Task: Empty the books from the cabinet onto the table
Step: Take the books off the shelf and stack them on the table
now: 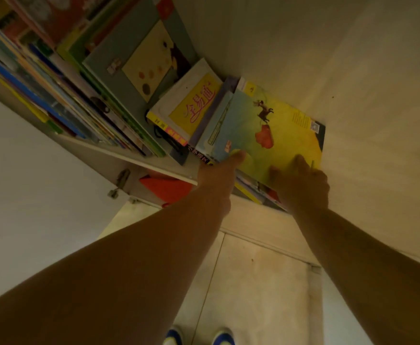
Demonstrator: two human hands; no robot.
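Both hands reach into the cabinet (pixel 119 155) and meet on 1 picture book (pixel 268 130), a yellow-and-blue cover with a small horse and a red shape; it lies tilted at the right end of the shelf, its far corner close against the cabinet's pale side wall (pixel 353 83). The left hand (pixel 219 178) grips the book's near left corner, thumb on the cover and the other fingers hidden beneath, so how far they curl I cannot tell; the right hand (pixel 303 183) holds the near right edge, its fingers (pixel 300 161) bent down over the cover. More thin books (pixel 253 189) lie under it at the shelf's front edge. Just left of it a yellow book with pink lettering (pixel 191 105) leans against a grey-green picture book (pixel 139 58); beyond them a dense row of spines (pixel 54 95) fills the shelf toward its left end. A red book (pixel 166 188) shows on the level below, near the door hinge (pixel 121 180); the open white door (pixel 29 183) stands at the left. The beige tiled floor (pixel 253 282) lies below, with 2 blue-and-white shoes (pixel 199 337) at the bottom edge.
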